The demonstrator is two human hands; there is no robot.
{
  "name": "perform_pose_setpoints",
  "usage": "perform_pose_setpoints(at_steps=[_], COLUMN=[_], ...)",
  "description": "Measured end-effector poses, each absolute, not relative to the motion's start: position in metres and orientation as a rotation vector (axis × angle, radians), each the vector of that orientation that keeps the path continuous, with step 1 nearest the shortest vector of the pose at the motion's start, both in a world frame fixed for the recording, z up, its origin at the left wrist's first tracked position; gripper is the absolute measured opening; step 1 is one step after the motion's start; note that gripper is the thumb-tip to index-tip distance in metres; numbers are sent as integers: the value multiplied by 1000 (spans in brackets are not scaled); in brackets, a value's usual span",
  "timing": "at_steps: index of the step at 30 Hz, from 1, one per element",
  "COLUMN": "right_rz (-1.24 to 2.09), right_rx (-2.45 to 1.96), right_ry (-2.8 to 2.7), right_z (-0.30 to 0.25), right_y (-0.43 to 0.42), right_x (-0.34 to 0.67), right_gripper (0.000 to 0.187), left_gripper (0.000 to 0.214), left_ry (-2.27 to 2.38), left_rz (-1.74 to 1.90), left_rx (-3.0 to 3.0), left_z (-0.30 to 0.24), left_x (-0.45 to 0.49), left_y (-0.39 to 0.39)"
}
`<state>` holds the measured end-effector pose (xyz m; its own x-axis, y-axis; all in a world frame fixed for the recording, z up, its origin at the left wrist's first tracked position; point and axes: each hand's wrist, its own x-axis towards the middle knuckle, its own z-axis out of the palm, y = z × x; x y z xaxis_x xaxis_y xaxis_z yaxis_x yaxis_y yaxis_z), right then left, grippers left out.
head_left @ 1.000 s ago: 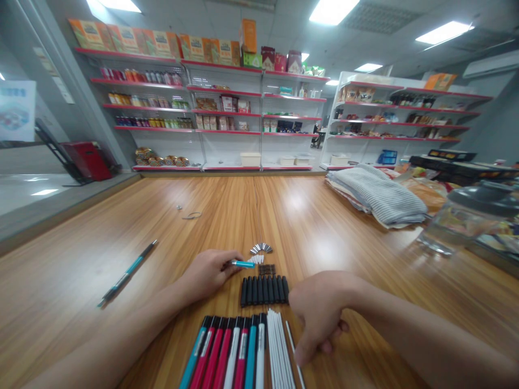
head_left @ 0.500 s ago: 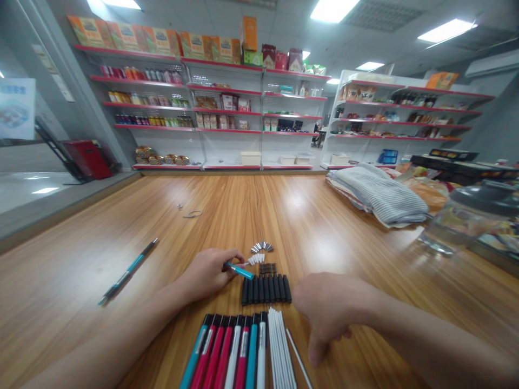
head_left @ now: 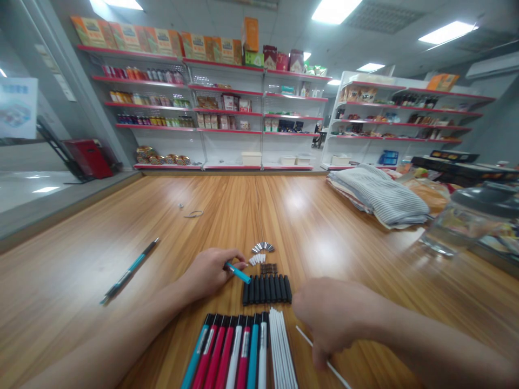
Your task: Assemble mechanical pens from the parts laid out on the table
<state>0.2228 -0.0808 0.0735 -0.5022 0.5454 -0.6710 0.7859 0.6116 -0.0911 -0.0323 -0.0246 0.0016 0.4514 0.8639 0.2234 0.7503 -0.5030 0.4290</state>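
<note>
My left hand (head_left: 213,273) is closed on a short blue pen barrel (head_left: 239,273), which points toward the row of black pen grips (head_left: 266,290). Closed and turned downward, my right hand (head_left: 326,316) pinches a thin white refill (head_left: 339,375) that shows on both sides of the fingers. Left of it lies a bundle of white refills (head_left: 281,348). Beside that bundle are several pen barrels (head_left: 221,351) in blue, pink and white with black ends. Small white pieces (head_left: 258,260), springs (head_left: 268,268) and silver tips (head_left: 263,247) lie in rows beyond the grips.
An assembled blue pen (head_left: 130,272) lies to the left on the wooden table (head_left: 292,216). A thin loop (head_left: 193,214) is farther back. Folded striped cloth (head_left: 381,194) and a clear jug (head_left: 454,221) stand at the right. Stocked shelves (head_left: 227,112) line the back.
The single white refill has moved right, away from the bundle, and slants more under my right hand. My left hand has stayed nearly still with the blue barrel.
</note>
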Motion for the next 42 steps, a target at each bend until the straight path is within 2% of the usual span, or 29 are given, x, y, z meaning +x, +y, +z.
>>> perform_pose_setpoints(at_steps=[3, 5, 9, 13, 17, 21, 24, 28, 36, 42], right_rz=[-263, -146, -180, -163, 336, 680, 705, 618, 535, 548], right_rx=[1031, 987, 904, 1057, 1316, 1269, 1203, 1129, 1164, 1292], right_ry=[2399, 2469, 2544, 2728, 2969, 3103, 3207, 3308, 3352, 3333], right_z=[80, 84, 91, 102, 103, 80, 55, 35, 28, 23], right_y=[-84, -86, -85, -77, -61, -43, -35, -33, -40, -42], right_x=[225, 226, 228, 230, 229, 223, 217, 208, 194, 193], right_gripper=[16, 14, 13, 9, 8, 11, 18, 19, 29, 28], left_gripper=[26, 25, 24, 33, 33, 33, 36, 38, 38, 38], left_ry=[1396, 1394, 1326, 1155, 954, 917, 960, 1009, 1014, 959], left_rz=[593, 588, 737, 960, 973, 934, 924, 905, 877, 857], left_rx=[2442, 2438, 2250, 1751, 1342, 1373, 1518, 1669, 1884, 1915], left_z=[3, 5, 8, 7, 4, 6, 9, 10, 6, 6], left_x=[-33, -33, -32, -30, -25, -21, -18, -17, -13, -14], left_y=[-25, -26, -25, -24, -25, -29, -32, -34, -34, -34])
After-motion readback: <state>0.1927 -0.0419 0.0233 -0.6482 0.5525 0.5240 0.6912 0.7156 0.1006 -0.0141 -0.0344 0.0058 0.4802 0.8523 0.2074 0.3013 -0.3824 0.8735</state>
